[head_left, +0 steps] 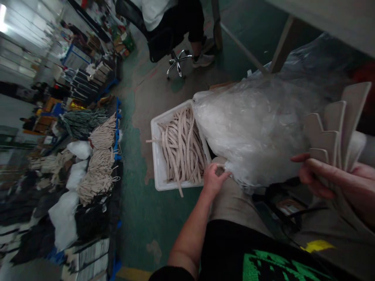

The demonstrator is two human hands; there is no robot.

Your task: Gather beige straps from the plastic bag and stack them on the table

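My right hand (331,175), at the right edge, is closed around several flat beige fabric strips (329,117). Their cut ends fan out upward in steps. Over my knee, my left hand (215,179) has its thumb and fingers curled toward each other. Its fingertips meet at the lower edge of a large clear plastic bag (252,125), and what lies between them is too small to make out. Just beyond that hand stands a white plastic bin (156,164) piled with long beige strips (181,144); a couple hang over its rim.
A table (328,23) with legs overhangs the upper right. Ahead, a person sits on a black wheeled chair (164,45). Along the left, blue pallets (118,117) carry bundles of beige strips (99,168), dark green bundles (83,121) and white bags (64,218). Green painted floor (137,218) lies between.
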